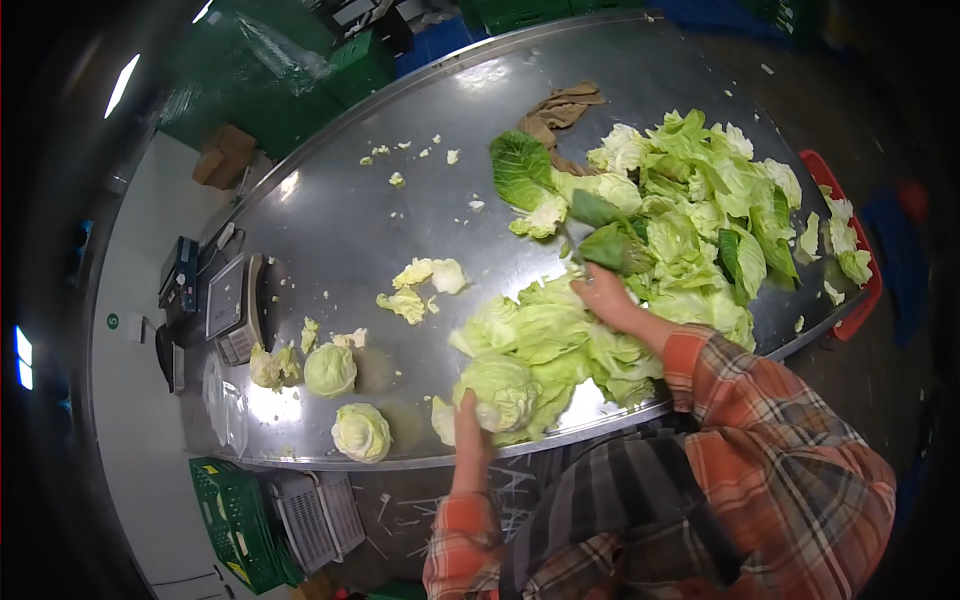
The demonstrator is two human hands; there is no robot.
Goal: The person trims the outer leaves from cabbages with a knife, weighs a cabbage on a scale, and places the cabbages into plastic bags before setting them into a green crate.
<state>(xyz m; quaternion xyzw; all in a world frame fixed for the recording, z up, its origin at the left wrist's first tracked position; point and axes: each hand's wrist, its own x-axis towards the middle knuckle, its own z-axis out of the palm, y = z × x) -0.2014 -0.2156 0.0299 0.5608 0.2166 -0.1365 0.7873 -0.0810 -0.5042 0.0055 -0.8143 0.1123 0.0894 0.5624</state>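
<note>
My left hand point(468, 425) grips a pale cabbage head point(497, 392) at the near edge of the steel table point(340, 220). Loose outer leaves point(560, 345) lie around that head. My right hand point(603, 293) reaches into the big pile of cut leaves point(700, 220), and its fingers close on a darker green leaf point(615, 250). Whether that hand also holds a tool is hidden by the leaves. Both sleeves are orange plaid.
Two trimmed cabbage heads point(330, 370) point(361, 432) sit at the left near a scale point(232, 310). Leaf scraps point(420, 285) dot the tabletop. A brown rag point(560, 110) lies at the far side. A red crate point(850, 300) holds leaves; a green crate point(240, 520) stands below.
</note>
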